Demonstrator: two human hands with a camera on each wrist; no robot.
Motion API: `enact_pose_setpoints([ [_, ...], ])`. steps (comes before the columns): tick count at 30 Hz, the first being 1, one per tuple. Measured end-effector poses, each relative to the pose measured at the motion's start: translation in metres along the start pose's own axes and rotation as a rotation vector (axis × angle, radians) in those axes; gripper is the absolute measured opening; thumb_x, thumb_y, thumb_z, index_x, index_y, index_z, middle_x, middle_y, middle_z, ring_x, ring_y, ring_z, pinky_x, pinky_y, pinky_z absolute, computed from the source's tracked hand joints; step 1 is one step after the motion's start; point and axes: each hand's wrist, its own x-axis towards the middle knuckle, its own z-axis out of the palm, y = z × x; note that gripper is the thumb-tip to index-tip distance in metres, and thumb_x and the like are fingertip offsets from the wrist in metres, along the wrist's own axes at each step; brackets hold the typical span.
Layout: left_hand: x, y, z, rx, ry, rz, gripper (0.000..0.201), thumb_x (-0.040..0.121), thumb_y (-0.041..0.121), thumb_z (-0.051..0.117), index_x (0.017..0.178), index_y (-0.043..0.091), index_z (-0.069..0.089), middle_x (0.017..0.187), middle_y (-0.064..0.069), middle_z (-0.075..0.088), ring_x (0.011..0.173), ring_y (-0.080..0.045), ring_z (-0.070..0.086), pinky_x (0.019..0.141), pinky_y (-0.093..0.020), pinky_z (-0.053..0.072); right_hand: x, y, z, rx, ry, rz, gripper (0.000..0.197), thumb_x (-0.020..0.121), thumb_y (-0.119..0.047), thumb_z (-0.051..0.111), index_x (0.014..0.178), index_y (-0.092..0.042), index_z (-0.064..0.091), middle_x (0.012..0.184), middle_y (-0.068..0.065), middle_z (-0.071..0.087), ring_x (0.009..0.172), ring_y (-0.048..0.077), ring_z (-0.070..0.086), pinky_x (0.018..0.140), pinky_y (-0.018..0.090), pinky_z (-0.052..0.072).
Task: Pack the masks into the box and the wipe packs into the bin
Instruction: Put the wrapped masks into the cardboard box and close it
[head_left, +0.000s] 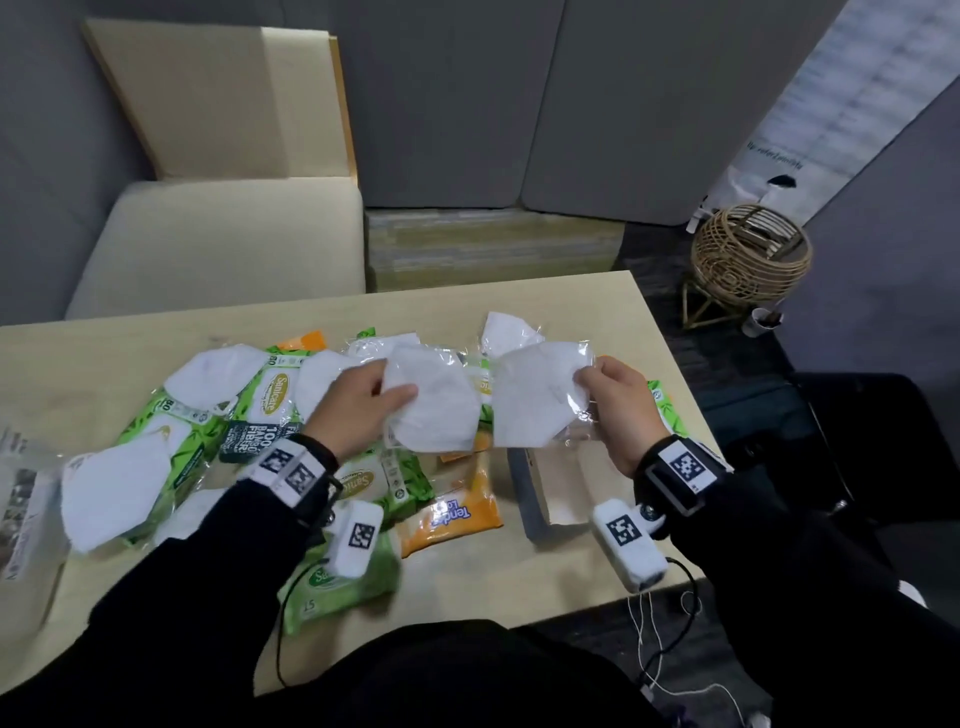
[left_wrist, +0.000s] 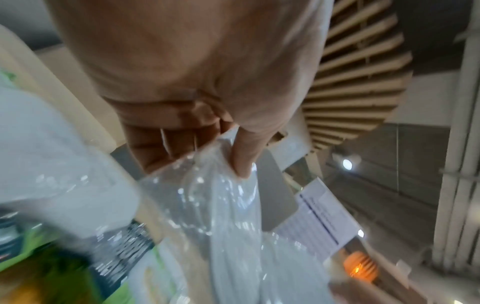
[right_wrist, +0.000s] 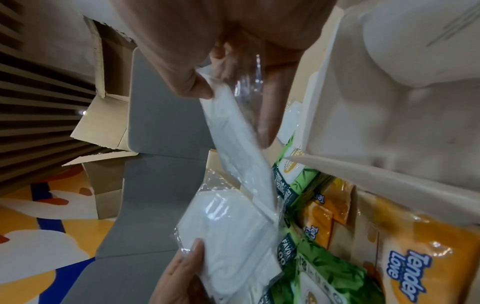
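Both hands are raised over the table, each pinching a white mask sealed in clear plastic. My left hand (head_left: 363, 397) holds one wrapped mask (head_left: 434, 400) by its left edge; the same mask (left_wrist: 228, 226) hangs from thumb and fingers in the left wrist view. My right hand (head_left: 613, 395) pinches a second wrapped mask (head_left: 535, 395) by its right edge, and that mask (right_wrist: 233, 131) also fills the right wrist view. Below the right hand lies an open shallow white box (head_left: 561, 488). More masks (head_left: 111, 488) and green wipe packs (head_left: 405, 486) and orange ones (head_left: 452, 514) cover the table.
A pale wooden table (head_left: 519, 577) ends just right of the box. A cream chair (head_left: 223, 234) stands behind the table, with a cardboard box (head_left: 218, 98) on it. A wicker basket (head_left: 750, 254) stands on the floor at the right. Cables (head_left: 670, 639) hang off the front edge.
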Motion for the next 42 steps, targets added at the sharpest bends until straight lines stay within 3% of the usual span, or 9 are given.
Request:
enact_pose_setpoints([
  [6,-0.001,0.033,-0.023,-0.318,-0.014,0.042,0.019,0.096,0.007,0.068,0.111,0.016,0.074,0.104,-0.010,0.079,0.092,-0.029,0.075,0.084,-0.043,0.060,-0.005,-0.003,-0.002,0.078,-0.028,-0.019,0.008,0.098,-0.002,0.056,0.096,-0.010,0.059,0.082,0.012,0.063,0.060,0.025,0.059,0.044,0.030,0.054],
  [10,-0.005,0.036,-0.020,-0.368,-0.054,0.028,0.023,0.095,0.008,0.068,0.117,0.014,0.073,0.109,-0.014,0.078,0.095,-0.032,0.075,0.084,-0.044,0.062,-0.008,-0.004,-0.002,0.120,-0.090,-0.019,0.026,0.096,0.000,0.054,0.117,-0.005,0.068,0.089,0.013,0.070,0.064,0.026,0.066,0.051,0.031,0.056],
  [15,-0.007,0.047,-0.016,-0.186,-0.095,0.135,0.013,0.095,0.010,0.069,0.102,0.015,0.079,0.100,-0.005,0.078,0.086,-0.013,0.070,0.077,-0.029,0.055,-0.010,-0.007,-0.004,0.106,-0.167,-0.005,0.023,0.098,-0.004,0.057,0.115,-0.004,0.072,0.083,0.007,0.070,0.058,0.018,0.064,0.050,0.028,0.054],
  [22,0.004,0.080,-0.011,0.135,-0.209,0.259,0.024,0.085,0.012,0.081,0.104,0.026,0.076,0.108,0.006,0.077,0.105,-0.018,0.072,0.099,-0.046,0.055,-0.013,-0.011,-0.005,0.010,-0.290,0.015,0.021,0.101,-0.011,0.059,0.110,0.004,0.069,0.082,0.013,0.068,0.061,0.027,0.062,0.048,0.032,0.056],
  [26,0.007,0.082,-0.016,0.108,-0.164,0.262,0.020,0.090,0.011,0.076,0.104,0.024,0.079,0.106,0.010,0.078,0.104,-0.014,0.072,0.100,-0.047,0.055,-0.014,-0.010,-0.007,0.060,-0.286,0.014,0.024,0.102,-0.009,0.057,0.116,0.007,0.069,0.085,0.012,0.070,0.060,0.020,0.066,0.046,0.025,0.052],
  [30,0.002,0.082,-0.015,0.031,-0.210,0.234,0.026,0.094,0.005,0.069,0.104,0.027,0.079,0.105,0.011,0.079,0.101,-0.009,0.073,0.092,-0.032,0.056,-0.014,-0.007,-0.010,0.077,-0.313,0.026,0.022,0.103,-0.010,0.056,0.115,0.002,0.070,0.071,0.004,0.069,0.055,0.015,0.066,0.045,0.026,0.053],
  [34,-0.001,0.079,0.011,0.098,-0.156,0.243,0.020,0.086,0.016,0.080,0.096,0.033,0.079,0.100,0.010,0.076,0.087,-0.004,0.067,0.077,-0.021,0.051,-0.015,-0.005,-0.004,0.024,-0.369,-0.002,0.038,0.101,-0.028,0.062,0.115,0.007,0.068,0.079,0.017,0.065,0.064,0.023,0.065,0.057,0.033,0.054],
  [38,-0.001,0.078,0.051,0.049,-0.066,0.225,0.016,0.082,0.026,0.084,0.096,0.029,0.076,0.096,0.011,0.072,0.089,-0.009,0.066,0.076,-0.027,0.053,-0.016,-0.019,-0.007,-0.135,-0.356,-0.203,0.034,0.093,-0.026,0.072,0.106,0.005,0.068,0.096,0.026,0.075,0.082,0.031,0.071,0.077,0.050,0.054],
  [42,0.013,0.101,0.056,-0.003,-0.136,0.319,0.025,0.084,0.027,0.084,0.107,0.028,0.075,0.103,0.012,0.076,0.098,-0.007,0.070,0.089,-0.028,0.056,-0.008,-0.061,-0.035,-0.286,-0.339,-0.312,0.014,0.098,-0.013,0.069,0.106,-0.002,0.070,0.083,0.009,0.075,0.065,0.017,0.070,0.053,0.035,0.058],
])
